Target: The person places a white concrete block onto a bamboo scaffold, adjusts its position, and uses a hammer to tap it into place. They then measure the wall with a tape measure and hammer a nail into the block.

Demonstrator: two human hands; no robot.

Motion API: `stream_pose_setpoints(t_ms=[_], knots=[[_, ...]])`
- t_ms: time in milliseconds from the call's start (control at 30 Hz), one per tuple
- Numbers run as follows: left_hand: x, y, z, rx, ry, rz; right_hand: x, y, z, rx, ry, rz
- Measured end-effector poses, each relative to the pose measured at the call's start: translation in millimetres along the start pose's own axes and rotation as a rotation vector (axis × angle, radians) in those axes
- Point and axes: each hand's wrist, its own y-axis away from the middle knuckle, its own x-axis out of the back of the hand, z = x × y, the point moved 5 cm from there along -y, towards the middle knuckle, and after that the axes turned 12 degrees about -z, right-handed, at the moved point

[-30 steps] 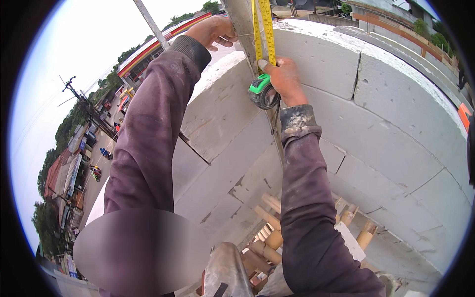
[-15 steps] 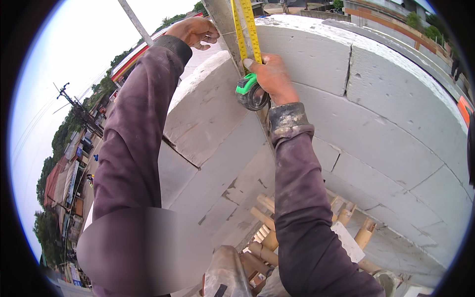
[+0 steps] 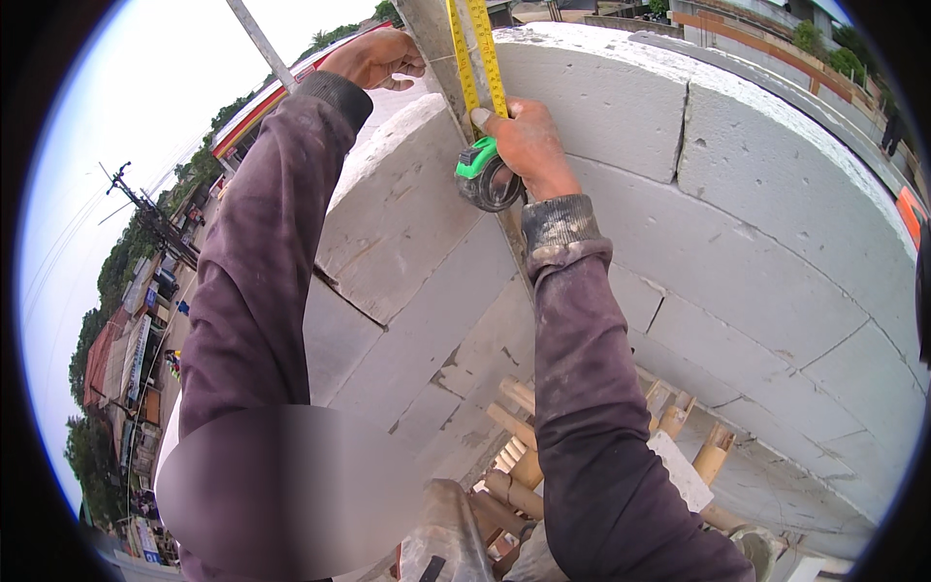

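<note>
My right hand point(image 3: 531, 141) grips a tape measure point(image 3: 488, 177) with a black and green case. Its thumb presses near the mouth of the case. A yellow tape blade point(image 3: 490, 58) runs up from it in two strips along a narrow grey post point(image 3: 436, 44), beyond the upper edge of view. My left hand point(image 3: 378, 60) is raised at the post's left side, its fingers curled in next to the post. Whether anything lies inside those fingers is hidden. Pale block walls point(image 3: 592, 107) meet behind the post.
Below my arms are bamboo poles point(image 3: 713, 454) and a pale board point(image 3: 679, 470). The wall's rough white top point(image 3: 776, 112) curves off to the right. At the left, far below, lie a street with roofs point(image 3: 107, 354) and a utility pole point(image 3: 145, 209). A slanting pole point(image 3: 262, 44) stands at upper left.
Both hands and the tape measure appear slightly further left and up, along with the post and walls as the view shifts. The right hand's grip on the tape measure is unchanged.
</note>
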Motion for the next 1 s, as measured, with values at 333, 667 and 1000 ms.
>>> stream_pose_setpoints(t_ms=[333,667,1000], knots=[[-1.0,50.2,39.3,0.085,-0.395,0.079,-1.5,-5.1,4.1,0.033,0.001,0.036],[-124.6,140.4,-4.2,-0.292,-0.040,0.244,-9.2,5.4,-31.1,0.092,0.072,0.040],[-114.2,127.3,-16.8,-0.322,0.023,0.424,-8.9,11.7,-51.7,0.089,0.296,0.092]])
